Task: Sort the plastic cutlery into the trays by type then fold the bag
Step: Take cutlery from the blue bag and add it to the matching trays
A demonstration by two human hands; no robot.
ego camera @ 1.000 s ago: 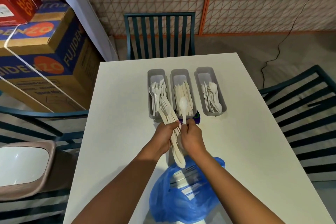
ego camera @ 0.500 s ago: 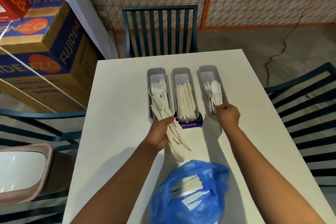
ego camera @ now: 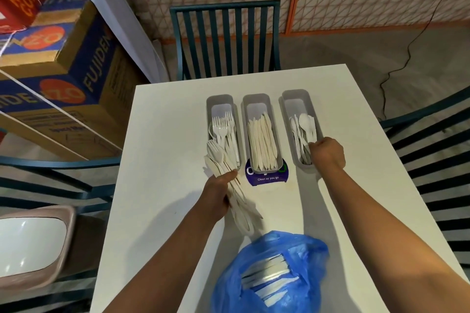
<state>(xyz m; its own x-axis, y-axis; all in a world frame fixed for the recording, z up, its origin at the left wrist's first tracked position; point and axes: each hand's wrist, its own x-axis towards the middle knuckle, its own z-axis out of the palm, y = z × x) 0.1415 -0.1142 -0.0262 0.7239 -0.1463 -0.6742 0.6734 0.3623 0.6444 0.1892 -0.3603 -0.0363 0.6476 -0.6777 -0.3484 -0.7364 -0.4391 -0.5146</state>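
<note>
Sorting looks partly done: forks fill the left tray (ego camera: 220,109), knives the middle tray (ego camera: 255,107), spoons the right tray (ego camera: 296,101), while the bag (ego camera: 269,277) at six o'clock holds more cutlery and lies unfolded. The left hand (ego camera: 216,195) grips a mixed bundle (ego camera: 239,201) running from eleven to five o'clock through its fist. The right hand (ego camera: 328,154) is curled at the right tray's near end, pinching spoon handles, apparently.

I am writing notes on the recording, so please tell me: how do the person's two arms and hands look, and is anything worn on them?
Both forearms are bare as far as the picture shows: no sleeves are in view. The left hand and the right hand wear no gloves. No watch, bracelet or ring can be seen on the wrists or on the fingers that show. No cables, straps or markings are visible on either arm.
</note>
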